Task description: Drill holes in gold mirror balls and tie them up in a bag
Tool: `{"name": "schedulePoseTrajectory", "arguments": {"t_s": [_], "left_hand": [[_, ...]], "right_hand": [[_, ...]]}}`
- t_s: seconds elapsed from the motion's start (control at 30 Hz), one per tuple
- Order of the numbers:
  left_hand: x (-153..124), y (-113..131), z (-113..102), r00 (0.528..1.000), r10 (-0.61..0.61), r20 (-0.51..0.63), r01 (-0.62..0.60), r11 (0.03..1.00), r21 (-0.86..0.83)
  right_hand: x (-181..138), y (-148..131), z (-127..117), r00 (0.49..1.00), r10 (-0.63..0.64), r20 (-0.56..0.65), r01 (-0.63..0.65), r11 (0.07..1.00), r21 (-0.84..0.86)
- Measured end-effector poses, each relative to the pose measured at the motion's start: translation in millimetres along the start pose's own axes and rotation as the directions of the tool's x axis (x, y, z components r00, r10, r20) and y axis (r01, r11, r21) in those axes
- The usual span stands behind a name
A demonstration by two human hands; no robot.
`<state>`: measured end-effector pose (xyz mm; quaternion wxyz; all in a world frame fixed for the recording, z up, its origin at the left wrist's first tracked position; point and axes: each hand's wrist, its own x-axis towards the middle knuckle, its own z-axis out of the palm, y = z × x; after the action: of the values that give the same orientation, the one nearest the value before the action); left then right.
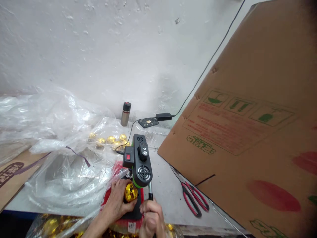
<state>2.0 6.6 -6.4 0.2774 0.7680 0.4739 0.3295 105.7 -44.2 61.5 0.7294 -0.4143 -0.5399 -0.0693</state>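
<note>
A shiny gold faceted ball (130, 192) with a dark hole in its face sits between the thumb and fingers of my left hand (116, 200). It is held low, beside the post of a small black bench drill press (142, 162) with a red switch and green trim. From the machine's right side a lever (150, 189) with a black grip comes down toward me. My right hand (153, 216) is closed around the end of that lever. Under the ball lies the machine's dark base (135, 211), with red material around it.
Several gold balls (110, 139) lie in clear plastic sheeting (66, 165) at left; more (51, 226) fill a bag below the table edge. Red-handled scissors (194, 198) lie beside a large cardboard box (247, 132). Behind stand a flask (125, 114) and a power adapter (163, 116) with its cable.
</note>
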Motion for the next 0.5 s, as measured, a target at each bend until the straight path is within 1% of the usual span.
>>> {"name": "schedulePoseTrajectory", "arguments": {"t_s": [0.07, 0.13, 0.23, 0.27, 0.33, 0.43, 0.5], "left_hand": [[0, -1, 0, 1.000, 0.007, -0.005, -0.007, 1.000, 0.001], [0, -2, 1, 1.000, 0.010, -0.017, -0.010, 1.000, 0.007], [0, -2, 3, 0.999, 0.010, -0.042, -0.010, 1.000, 0.009], [0, -1, 3, 0.999, 0.010, -0.048, -0.009, 1.000, 0.007], [1, 0, 2, 0.999, 0.005, -0.051, -0.005, 1.000, -0.003], [1, 3, -2, 0.999, -0.013, -0.049, 0.012, 0.999, -0.034], [-2, 2, -2, 0.998, -0.032, -0.060, 0.028, 0.997, -0.067]], "right_hand": [[-8, 3, 2, 1.000, -0.011, -0.022, 0.012, 1.000, 0.029], [-16, 5, 1, 0.999, -0.023, -0.027, 0.023, 1.000, -0.003], [-17, 2, -6, 0.998, 0.028, 0.059, -0.022, 0.995, -0.100], [-12, -2, -9, 0.995, 0.040, 0.094, -0.030, 0.994, -0.108], [5, -12, -13, 0.989, 0.048, 0.139, -0.039, 0.997, -0.072], [44, -30, -15, 0.987, 0.076, 0.138, -0.081, 0.996, 0.037], [67, -40, -12, 0.980, 0.119, 0.158, -0.131, 0.989, 0.071]]}}
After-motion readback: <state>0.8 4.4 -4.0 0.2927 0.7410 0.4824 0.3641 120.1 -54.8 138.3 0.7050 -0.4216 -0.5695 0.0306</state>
